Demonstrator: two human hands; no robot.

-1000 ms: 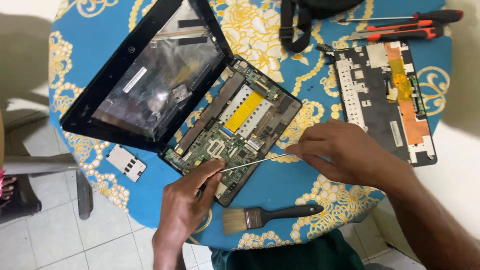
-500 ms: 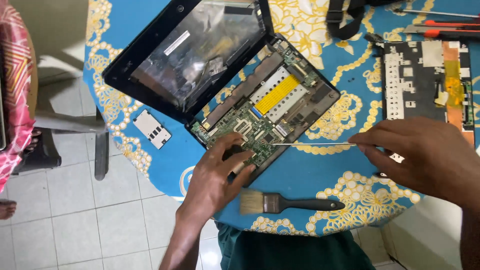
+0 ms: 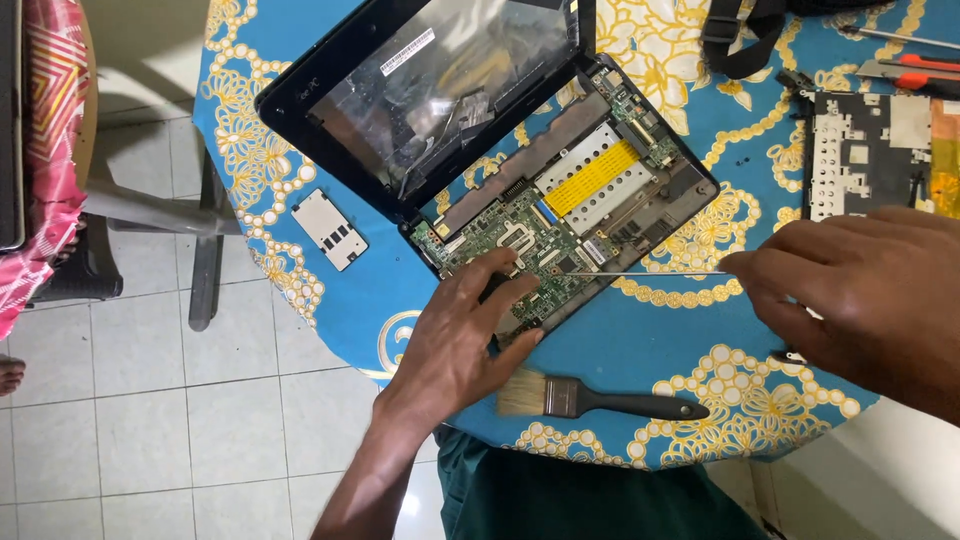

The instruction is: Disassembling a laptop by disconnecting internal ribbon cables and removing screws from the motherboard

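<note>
Pinching a thin metal screwdriver shaft point(image 3: 660, 273), right hand point(image 3: 860, 290) has drawn rightward, while left hand point(image 3: 462, 335) stays pressed, holding nothing, on the opened black laptop's green circuit board point(image 3: 530, 250) at frame centre

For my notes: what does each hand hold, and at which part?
The right hand holds a thin metal rod at its near end. The left hand holds nothing; it rests on the opened laptop.

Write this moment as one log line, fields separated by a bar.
left hand: pressing on opened laptop circuit board | right hand: holding thin screwdriver, tip on board | nearby: paintbrush on blue tablecloth
</note>
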